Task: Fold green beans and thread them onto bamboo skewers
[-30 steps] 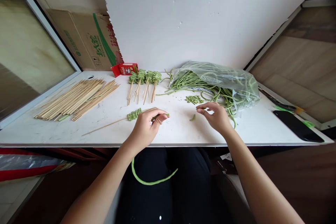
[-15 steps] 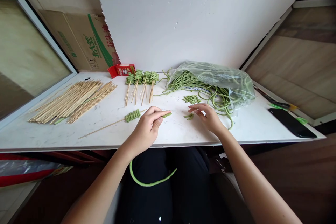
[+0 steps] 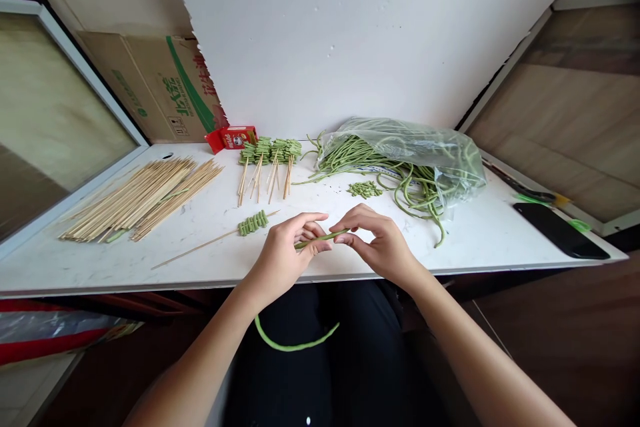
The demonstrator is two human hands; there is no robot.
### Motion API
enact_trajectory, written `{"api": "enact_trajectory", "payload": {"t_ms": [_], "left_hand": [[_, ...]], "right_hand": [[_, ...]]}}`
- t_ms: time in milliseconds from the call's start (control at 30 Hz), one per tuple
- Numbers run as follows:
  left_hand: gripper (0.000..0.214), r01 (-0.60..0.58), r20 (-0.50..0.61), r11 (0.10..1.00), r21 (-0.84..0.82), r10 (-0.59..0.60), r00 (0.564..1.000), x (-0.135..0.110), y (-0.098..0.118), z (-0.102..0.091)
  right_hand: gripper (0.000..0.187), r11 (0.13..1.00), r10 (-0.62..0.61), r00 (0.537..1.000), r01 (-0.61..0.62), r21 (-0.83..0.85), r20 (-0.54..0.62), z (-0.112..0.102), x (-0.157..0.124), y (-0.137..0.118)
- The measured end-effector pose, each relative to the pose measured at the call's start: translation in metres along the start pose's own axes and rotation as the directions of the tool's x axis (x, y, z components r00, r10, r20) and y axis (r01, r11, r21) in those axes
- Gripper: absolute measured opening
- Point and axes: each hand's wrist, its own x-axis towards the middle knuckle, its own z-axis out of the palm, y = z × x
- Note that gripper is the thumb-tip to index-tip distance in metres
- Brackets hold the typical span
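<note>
Plastic bag [image 3: 457,155] (see-through) partly covers long beans [image 3: 346,158].

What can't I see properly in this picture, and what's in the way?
All in the head view:
Middle of the long bean: hidden by the left hand and wrist.
Palm of the right hand: hidden by the back of that hand.
How many beans are inside the plastic bag: cloudy plastic and overlapping beans hide it.
Smallest print on the red box: too small.
Rest of the red-edged thing, lower left: cut off by the picture's left edge.
</note>
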Motion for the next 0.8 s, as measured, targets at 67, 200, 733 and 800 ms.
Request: {"api": "enact_trajectory", "payload": {"t_ms": [67, 200, 733, 800], "left_hand": [[0.026, -0.007, 0.0, 0.997, 0.071, 0.007, 1.0, 0.0, 0.0, 0.0], [0.019, -0.043, 0.02, 0.984, 0.17, 0.04, 0.999, 0.001, 0.002, 0.001], [0.015, -0.052, 0.12, 0.998, 0.037, 0.047, 0.992, -0.004, 0.01, 0.01], [0.017, -0.028, 0.14, 0.999, 0.031, 0.023, 0.99, -0.004, 0.008, 0.005]], "right_hand": [[0.019, 1.0, -0.011, 1.0, 0.011, -0.02, 0.004, -0.002, 0.0, -0.001], [0.014, 0.998, -0.032, 0.996, 0.036, -0.049, 0.078, -0.003, 0.0, -0.002], [0.032, 0.82, 0.082, 0.971, -0.194, 0.538, 0.225, 0.011, -0.005, 0.021], [0.037, 0.797, 0.09, 0.975, -0.194, 0.572, 0.204, 0.002, -0.004, 0.028]]}}
